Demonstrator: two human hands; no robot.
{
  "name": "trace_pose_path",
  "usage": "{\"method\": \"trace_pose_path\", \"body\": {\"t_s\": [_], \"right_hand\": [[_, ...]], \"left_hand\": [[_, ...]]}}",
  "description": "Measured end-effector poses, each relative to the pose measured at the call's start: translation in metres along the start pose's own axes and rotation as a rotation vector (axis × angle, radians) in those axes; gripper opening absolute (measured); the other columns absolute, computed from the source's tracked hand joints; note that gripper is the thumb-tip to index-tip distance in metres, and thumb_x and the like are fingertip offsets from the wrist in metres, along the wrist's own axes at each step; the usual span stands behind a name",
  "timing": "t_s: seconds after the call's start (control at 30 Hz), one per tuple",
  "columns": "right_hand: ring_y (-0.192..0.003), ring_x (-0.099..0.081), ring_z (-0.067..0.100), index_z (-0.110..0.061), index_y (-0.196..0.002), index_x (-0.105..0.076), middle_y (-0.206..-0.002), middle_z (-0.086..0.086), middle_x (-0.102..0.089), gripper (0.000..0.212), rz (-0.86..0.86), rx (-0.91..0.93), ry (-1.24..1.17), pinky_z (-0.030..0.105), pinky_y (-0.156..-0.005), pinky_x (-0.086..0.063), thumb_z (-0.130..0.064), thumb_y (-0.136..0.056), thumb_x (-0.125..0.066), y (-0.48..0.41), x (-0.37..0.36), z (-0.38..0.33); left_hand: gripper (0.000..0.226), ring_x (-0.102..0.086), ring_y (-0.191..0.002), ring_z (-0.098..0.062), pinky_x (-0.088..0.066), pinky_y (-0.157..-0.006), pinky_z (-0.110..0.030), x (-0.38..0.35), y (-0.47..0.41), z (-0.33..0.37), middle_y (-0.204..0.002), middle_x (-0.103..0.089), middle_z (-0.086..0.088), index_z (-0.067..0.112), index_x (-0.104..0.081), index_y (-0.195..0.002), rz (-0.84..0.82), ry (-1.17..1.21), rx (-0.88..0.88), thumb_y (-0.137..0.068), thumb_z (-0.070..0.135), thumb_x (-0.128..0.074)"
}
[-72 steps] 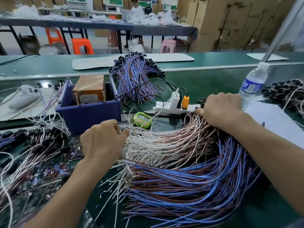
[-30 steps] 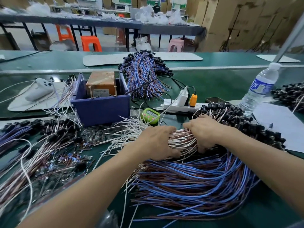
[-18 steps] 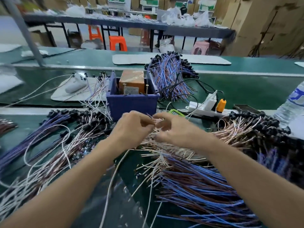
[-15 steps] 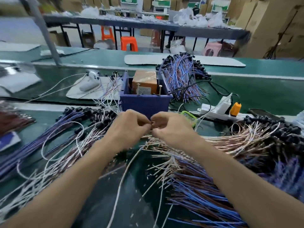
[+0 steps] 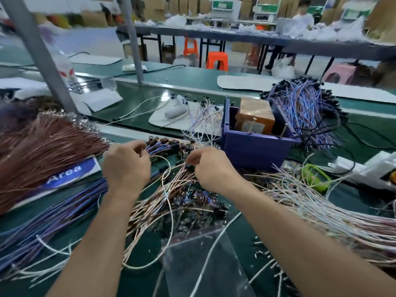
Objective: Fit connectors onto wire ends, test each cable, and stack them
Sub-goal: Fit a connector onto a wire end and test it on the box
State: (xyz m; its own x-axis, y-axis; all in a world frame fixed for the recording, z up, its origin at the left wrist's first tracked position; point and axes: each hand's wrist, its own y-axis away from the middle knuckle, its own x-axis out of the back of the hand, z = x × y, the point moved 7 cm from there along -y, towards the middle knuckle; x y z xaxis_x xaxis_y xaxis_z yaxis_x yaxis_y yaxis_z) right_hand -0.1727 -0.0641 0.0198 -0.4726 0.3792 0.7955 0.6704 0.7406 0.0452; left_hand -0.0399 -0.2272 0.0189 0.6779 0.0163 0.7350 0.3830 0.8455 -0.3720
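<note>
My left hand and my right hand hover close together over the green bench, fingers curled. The left hand pinches one end of a pale pink wire that loops down toward me. The right hand pinches something small at its fingertips, above a heap of loose dark connectors; what it holds is too small to make out. Pinkish cables lie under both hands. Blue-purple cables with black connectors lie at the left, and bare white-pink wires fan out at the right.
A thick brown wire bundle and a blue "Area" sign lie at the left. Behind the hands stands a blue bin holding a brown box. A purple cable bundle, a green timer, a power strip and a grey post are around.
Both hands left the large bundle at the right, met in front of the blue bin, then moved apart with a single wire. The view has swung to the left.
</note>
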Motion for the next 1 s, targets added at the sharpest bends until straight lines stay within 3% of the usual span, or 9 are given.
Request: {"method": "trace_pose_path", "body": {"t_s": [0.2,0.3,0.33,0.4,0.53,0.67,0.73,0.9,1.0], "right_hand": [[-0.104,-0.067,0.027,-0.021,-0.112,-0.074,-0.113,0.005,-0.073,0.044,-0.007,0.075,0.219,0.038,-0.085,-0.058,0.007,-0.084,-0.054,-0.044,-0.027,-0.041],[-0.101,-0.064,0.029,-0.020,-0.107,-0.072,-0.108,0.006,-0.072,0.026,-0.053,0.115,0.420,0.028,-0.061,-0.039,-0.009,-0.089,-0.057,-0.061,-0.044,-0.051],[-0.100,-0.064,0.028,-0.021,-0.106,-0.072,-0.107,0.005,-0.072,0.022,-0.064,0.136,0.454,0.027,-0.062,-0.036,-0.016,-0.090,-0.058,-0.064,-0.047,-0.053],[-0.100,-0.067,0.027,-0.024,-0.105,-0.074,-0.107,0.002,-0.073,0.020,-0.106,0.177,0.475,0.027,-0.073,-0.043,-0.027,-0.089,-0.062,-0.067,-0.051,-0.057],[-0.095,-0.066,0.027,-0.023,-0.098,-0.076,-0.096,0.001,-0.074,0.017,-0.210,0.219,0.504,0.037,-0.096,-0.049,-0.027,-0.086,-0.065,-0.061,-0.052,-0.062],[-0.087,-0.060,0.026,-0.019,-0.100,-0.071,-0.080,-0.003,-0.064,0.019,-0.230,0.292,0.592,0.035,-0.087,-0.042,-0.033,-0.087,-0.067,-0.060,-0.057,-0.067],[-0.084,-0.053,0.026,-0.020,-0.096,-0.066,-0.072,-0.006,-0.052,0.012,-0.219,0.327,0.625,0.037,-0.092,-0.038,-0.030,-0.090,-0.065,-0.059,-0.060,-0.070],[-0.102,-0.063,0.026,-0.019,-0.098,-0.065,-0.093,0.000,-0.064,0.007,-0.119,0.331,0.565,0.035,-0.107,-0.028,-0.020,-0.094,-0.059,-0.050,-0.047,-0.067],[-0.100,-0.062,0.025,-0.020,-0.094,-0.061,-0.099,0.001,-0.068,0.002,0.015,0.273,0.420,0.033,-0.098,-0.036,-0.019,-0.096,-0.061,-0.037,-0.019,-0.056]], "left_hand": [[0.039,-0.060,-0.102,-0.036,-0.053,-0.092,-0.042,-0.011,-0.004,-0.016,-0.116,-0.065,-0.020,0.028,-0.077,-0.118,-0.068,-0.010,0.078,-0.091,0.006,-0.059],[0.042,-0.061,-0.101,-0.035,-0.055,-0.093,-0.044,-0.014,-0.005,-0.018,-0.114,-0.068,-0.017,0.030,-0.079,-0.113,-0.091,-0.004,0.094,-0.086,0.005,-0.059],[0.042,-0.061,-0.101,-0.034,-0.054,-0.094,-0.044,-0.014,-0.006,-0.019,-0.113,-0.069,-0.016,0.031,-0.079,-0.112,-0.090,0.005,0.098,-0.084,0.005,-0.059],[0.043,-0.061,-0.103,-0.033,-0.052,-0.096,-0.043,-0.016,-0.007,-0.022,-0.113,-0.070,-0.013,0.033,-0.079,-0.112,-0.101,0.019,0.106,-0.082,0.007,-0.060],[0.043,-0.061,-0.102,-0.027,-0.051,-0.096,-0.037,-0.021,-0.008,-0.024,-0.113,-0.072,-0.007,0.034,-0.078,-0.113,-0.131,0.066,0.140,-0.082,0.009,-0.062],[0.037,-0.062,-0.097,-0.026,-0.054,-0.092,-0.037,-0.024,-0.007,-0.022,-0.111,-0.070,-0.007,0.033,-0.079,-0.106,-0.163,0.102,0.152,-0.081,0.010,-0.068],[0.030,-0.063,-0.096,-0.028,-0.055,-0.089,-0.037,-0.025,-0.008,-0.022,-0.107,-0.071,-0.010,0.032,-0.081,-0.098,-0.160,0.105,0.146,-0.084,0.010,-0.064],[0.016,-0.064,-0.094,-0.026,-0.056,-0.086,-0.036,-0.025,-0.007,-0.028,-0.101,-0.073,-0.007,0.031,-0.082,-0.090,-0.141,0.101,0.163,-0.088,0.021,-0.069],[0.009,-0.065,-0.087,-0.023,-0.057,-0.080,-0.035,-0.025,-0.009,-0.031,-0.095,-0.076,-0.004,0.030,-0.082,-0.087,-0.127,0.092,0.186,-0.088,0.028,-0.073]]}}
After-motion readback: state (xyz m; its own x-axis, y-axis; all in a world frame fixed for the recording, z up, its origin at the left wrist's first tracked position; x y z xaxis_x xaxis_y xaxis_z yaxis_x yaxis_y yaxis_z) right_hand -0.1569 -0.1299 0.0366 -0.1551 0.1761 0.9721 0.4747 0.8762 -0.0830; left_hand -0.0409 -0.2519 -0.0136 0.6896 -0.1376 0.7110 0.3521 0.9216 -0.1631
